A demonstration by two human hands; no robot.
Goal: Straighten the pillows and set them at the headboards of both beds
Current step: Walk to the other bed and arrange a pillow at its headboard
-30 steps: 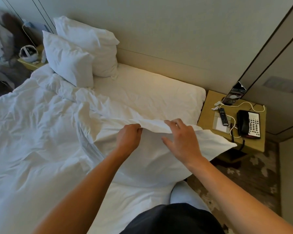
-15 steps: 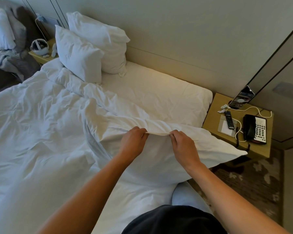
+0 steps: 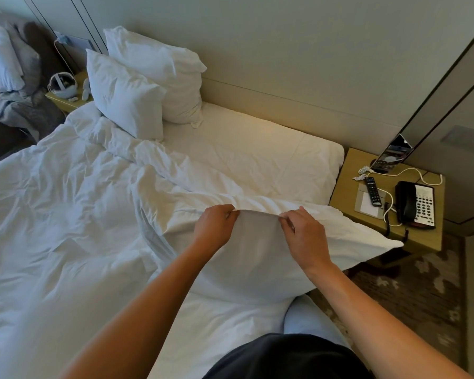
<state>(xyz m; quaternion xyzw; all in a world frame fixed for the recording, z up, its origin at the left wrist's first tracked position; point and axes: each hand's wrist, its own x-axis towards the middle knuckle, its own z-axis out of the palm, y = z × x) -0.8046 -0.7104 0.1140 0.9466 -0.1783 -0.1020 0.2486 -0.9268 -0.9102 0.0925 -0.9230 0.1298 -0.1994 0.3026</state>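
A large white pillow (image 3: pixel 260 258) lies across the near right corner of the bed, one corner sticking out over the floor toward the nightstand. My left hand (image 3: pixel 215 227) and my right hand (image 3: pixel 303 232) both pinch its top edge, a short span of fabric pulled taut between them. Two more white pillows lean upright against the headboard (image 3: pixel 285 105) at the far left: a front pillow (image 3: pixel 122 97) and a back pillow (image 3: pixel 159 72). The bare mattress sheet (image 3: pixel 252 154) shows beside them.
A crumpled white duvet (image 3: pixel 55 214) covers the left of the bed. The wooden nightstand (image 3: pixel 348 187) at right holds a black telephone (image 3: pixel 415 205), a remote (image 3: pixel 372 191), cables and a phone stand. A second nightstand (image 3: pixel 63 101) and heaped bedding sit far left. Patterned carpet (image 3: pixel 411 291) lies at right.
My hands have come together on the pillow's top edge and now pinch it, pulling the fabric taut. The view has shifted slightly, so the bed appears further right.
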